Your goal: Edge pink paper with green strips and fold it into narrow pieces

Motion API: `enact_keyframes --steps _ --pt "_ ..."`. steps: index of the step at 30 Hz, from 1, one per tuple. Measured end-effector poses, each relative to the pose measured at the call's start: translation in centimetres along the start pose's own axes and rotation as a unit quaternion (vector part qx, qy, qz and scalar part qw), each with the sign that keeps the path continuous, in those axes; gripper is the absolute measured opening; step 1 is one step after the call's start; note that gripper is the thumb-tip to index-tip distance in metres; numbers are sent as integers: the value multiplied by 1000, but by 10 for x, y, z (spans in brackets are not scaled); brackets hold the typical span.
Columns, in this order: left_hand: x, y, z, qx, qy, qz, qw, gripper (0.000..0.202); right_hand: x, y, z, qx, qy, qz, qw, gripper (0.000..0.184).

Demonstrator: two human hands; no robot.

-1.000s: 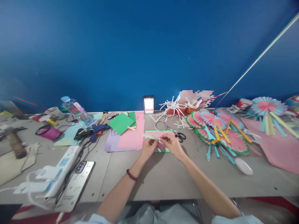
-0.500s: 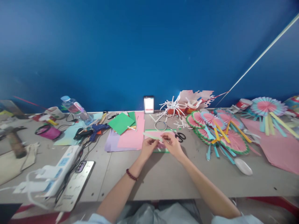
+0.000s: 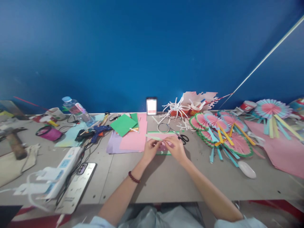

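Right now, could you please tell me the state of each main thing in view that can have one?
Left hand: closed, pinching
Paper strip: held in left hand
Right hand: fingers bent together; grip unclear
Scissors: lying down; blades unclear
Bottle: capped
Power strip: plugs in
Phone: back up
Hammer: lying down
Fans: spread open
Bracelet: worn, left wrist

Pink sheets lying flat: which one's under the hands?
The middle pink sheet, with green along its near and far edges; the left pink sheet and far-right pink sheet show no such edging.
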State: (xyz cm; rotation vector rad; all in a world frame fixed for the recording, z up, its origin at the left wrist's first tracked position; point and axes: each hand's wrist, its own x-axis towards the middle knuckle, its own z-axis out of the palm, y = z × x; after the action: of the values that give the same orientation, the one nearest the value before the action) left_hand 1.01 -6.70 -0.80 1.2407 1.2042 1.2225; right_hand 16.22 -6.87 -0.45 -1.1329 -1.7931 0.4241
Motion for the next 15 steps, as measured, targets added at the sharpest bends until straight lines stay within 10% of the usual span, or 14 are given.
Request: enact_keyframes --steps 7,15 --pt "-2 -3 -2 108 -17 71 991 26 -1 1 -1 -75 -7 -43 996 18" --pt "-3 -4 -1 116 -19 59 991 29 -2 0 2 39 28 64 997 17"
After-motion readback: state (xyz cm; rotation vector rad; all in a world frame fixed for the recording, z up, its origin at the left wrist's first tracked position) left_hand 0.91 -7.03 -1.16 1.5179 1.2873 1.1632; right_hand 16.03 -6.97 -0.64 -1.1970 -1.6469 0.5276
